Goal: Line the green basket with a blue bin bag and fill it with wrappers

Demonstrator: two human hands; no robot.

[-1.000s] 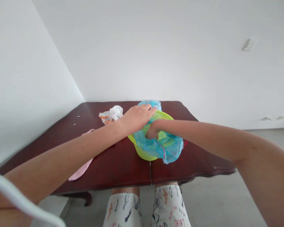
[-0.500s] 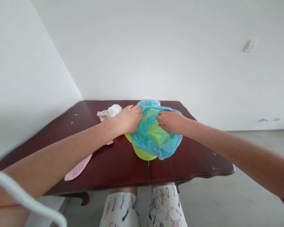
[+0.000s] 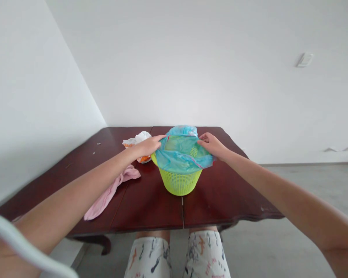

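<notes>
Blue bag [image 3: 176, 159] drapes over the green basket [image 3: 180, 183], its edges pinched in the curled left hand [image 3: 153, 144] and right hand [image 3: 212, 145].

The dark red-brown table [image 3: 150, 210] bore a green basket [image 3: 180, 182] around its middle, a pink cloth [image 3: 113, 195] reaching leftward toward the front edge and — nearer the back edge — a crumpled white-and-orange bag [image 3: 141, 137]; tiny pale scraps [image 3: 98, 144] lay toward the left edge.

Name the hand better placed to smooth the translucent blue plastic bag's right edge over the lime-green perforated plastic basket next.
Right, probably: the right hand is at that edge of the bag, while the left hand is across the basket.
</notes>
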